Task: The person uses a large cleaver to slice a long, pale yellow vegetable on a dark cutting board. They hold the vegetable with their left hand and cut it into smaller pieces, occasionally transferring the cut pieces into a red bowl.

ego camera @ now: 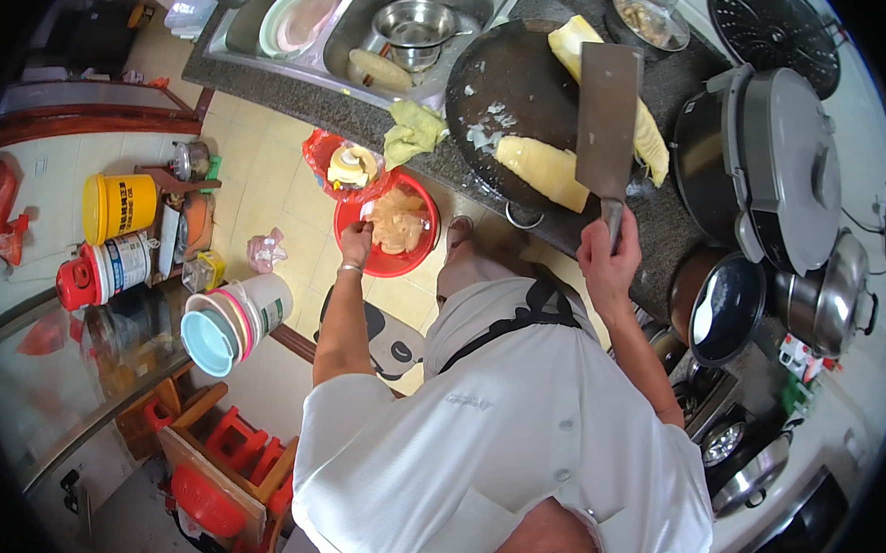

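Note:
My right hand (610, 256) grips the handle of a cleaver (609, 117), its broad blade lying over the edge of a round dark chopping board (523, 77). A peeled pale yellow piece, perhaps bamboo shoot (543, 170), rests on the board left of the blade. A longer yellow piece (650, 145) passes partly under the blade. My left hand (356, 243) is at the left rim of a red plastic basin (432, 236) that holds pale yellow-orange pieces (397, 222). Its fingers are curled, and whether they hold anything is unclear. White scraps lie on the board.
A double steel sink (343, 94) with metal bowls (415, 22) adjoins the board. A green cloth (414, 131) lies at the counter edge, above a red plastic bag (320, 148). To the right stand a large cooker (790, 168) and a dark pan (738, 310). Stacked buckets (264, 308) stand at left.

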